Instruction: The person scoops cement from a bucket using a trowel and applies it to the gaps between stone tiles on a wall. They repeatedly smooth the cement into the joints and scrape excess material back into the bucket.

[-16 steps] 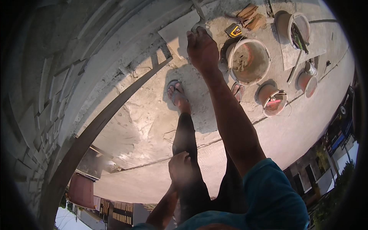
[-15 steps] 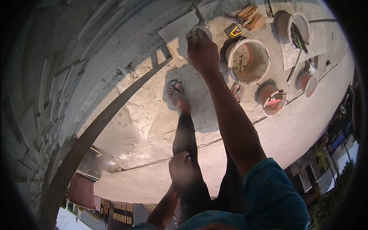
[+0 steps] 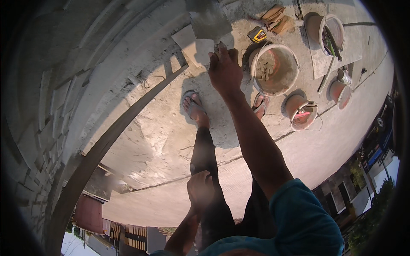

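Observation:
My right hand (image 3: 225, 70) reaches far out, its fingers closed round the grip of a trowel. The trowel's grey rectangular blade (image 3: 210, 21) shows its broad face beyond my fingers; the grip is mostly hidden. My left hand (image 3: 200, 187) lies on my left leg near the knee, holding nothing, its fingers laid loosely and slightly hazy in the picture. To the right of my right hand stands a large bucket (image 3: 275, 70) with grey mortar inside. A pale flat board (image 3: 188, 40) lies left of the blade.
A yellow-and-black tape measure (image 3: 257, 35) and crumpled brown paper (image 3: 277, 19) lie beyond the bucket. Smaller buckets (image 3: 301, 113) with tools stand at right. A long wooden strip (image 3: 124, 123) crosses the left side, beside a wall of raised blocks (image 3: 60, 98).
The trowel has turned from nearly edge-on to showing its broad face. My right hand has drawn back slightly toward me. The left hand stays on the leg.

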The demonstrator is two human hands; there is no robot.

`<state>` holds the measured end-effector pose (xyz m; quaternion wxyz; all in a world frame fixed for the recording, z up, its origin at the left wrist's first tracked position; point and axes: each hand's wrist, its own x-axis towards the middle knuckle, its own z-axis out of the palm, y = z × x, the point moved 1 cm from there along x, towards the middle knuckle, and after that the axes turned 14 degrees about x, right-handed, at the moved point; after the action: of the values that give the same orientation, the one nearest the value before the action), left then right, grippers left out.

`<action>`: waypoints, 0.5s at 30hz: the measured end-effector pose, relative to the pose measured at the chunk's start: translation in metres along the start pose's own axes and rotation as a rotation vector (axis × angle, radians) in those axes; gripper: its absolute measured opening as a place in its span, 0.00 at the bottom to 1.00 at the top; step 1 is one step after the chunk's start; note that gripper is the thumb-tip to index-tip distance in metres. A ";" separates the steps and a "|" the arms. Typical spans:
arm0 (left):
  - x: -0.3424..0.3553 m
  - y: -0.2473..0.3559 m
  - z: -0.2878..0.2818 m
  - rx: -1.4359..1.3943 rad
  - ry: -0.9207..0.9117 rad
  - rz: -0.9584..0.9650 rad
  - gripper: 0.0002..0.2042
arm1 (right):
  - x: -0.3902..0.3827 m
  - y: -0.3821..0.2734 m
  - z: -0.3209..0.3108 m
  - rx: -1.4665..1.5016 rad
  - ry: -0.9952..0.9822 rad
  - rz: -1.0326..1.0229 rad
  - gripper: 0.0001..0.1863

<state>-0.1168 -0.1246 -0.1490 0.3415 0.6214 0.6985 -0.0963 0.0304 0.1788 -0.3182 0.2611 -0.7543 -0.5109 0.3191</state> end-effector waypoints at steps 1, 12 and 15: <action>0.001 0.001 -0.001 0.015 -0.018 -0.011 0.11 | 0.005 -0.002 0.006 -0.001 -0.005 0.032 0.21; -0.001 0.003 0.006 -0.081 -0.001 -0.036 0.08 | 0.032 0.001 0.030 0.046 0.032 0.046 0.20; -0.003 0.001 0.009 -0.101 -0.002 -0.039 0.08 | 0.036 0.002 0.035 0.046 0.071 0.036 0.19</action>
<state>-0.1125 -0.1322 -0.1535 0.3714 0.5895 0.7141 -0.0680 0.0151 0.2146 -0.3501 0.2903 -0.7680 -0.4803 0.3086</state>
